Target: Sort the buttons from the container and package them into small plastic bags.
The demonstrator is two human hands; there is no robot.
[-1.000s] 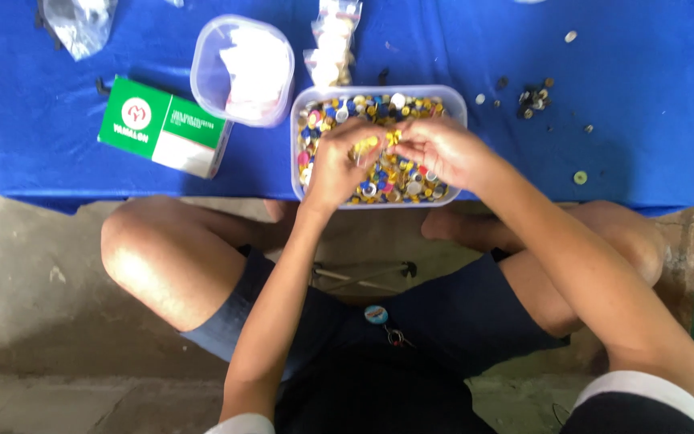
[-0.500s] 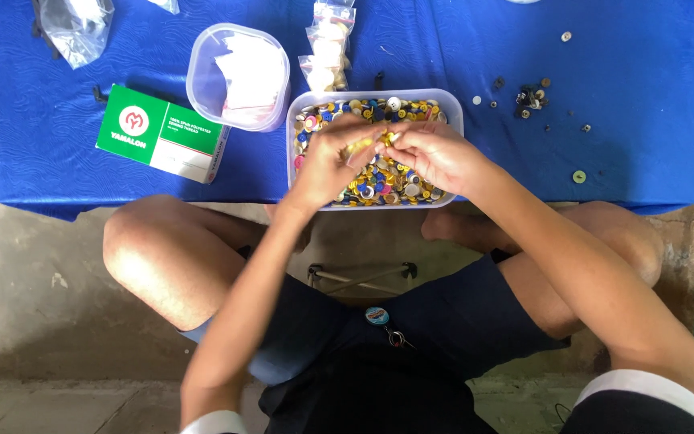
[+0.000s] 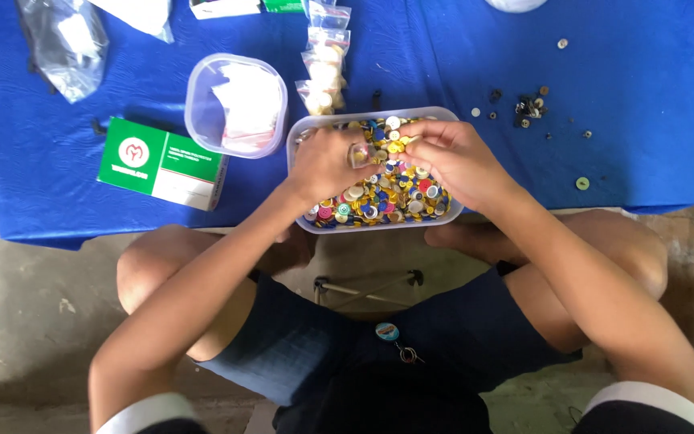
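A clear rectangular tub [image 3: 379,227] full of mixed coloured buttons [image 3: 395,197] stands at the near edge of the blue cloth-covered table [image 3: 628,120]. Both my hands are over it. My left hand [image 3: 323,165] pinches what looks like a small clear bag [image 3: 358,153] above the buttons. My right hand [image 3: 453,157] is just to its right, fingertips pinched together near the bag over yellow buttons; what they hold is hidden. My bare knees are under the table edge.
A clear tub [image 3: 234,104] with white and pink scraps stands left of the button tub. A green and white box [image 3: 162,165] lies further left. Small filled bags [image 3: 323,64] lie behind, a crumpled plastic bag [image 3: 66,40] far left, loose dark buttons [image 3: 528,108] to the right.
My hands stay over the button tub, fingers working close together. A yellow piece seen between them before is no longer visible. The view has shifted slightly.
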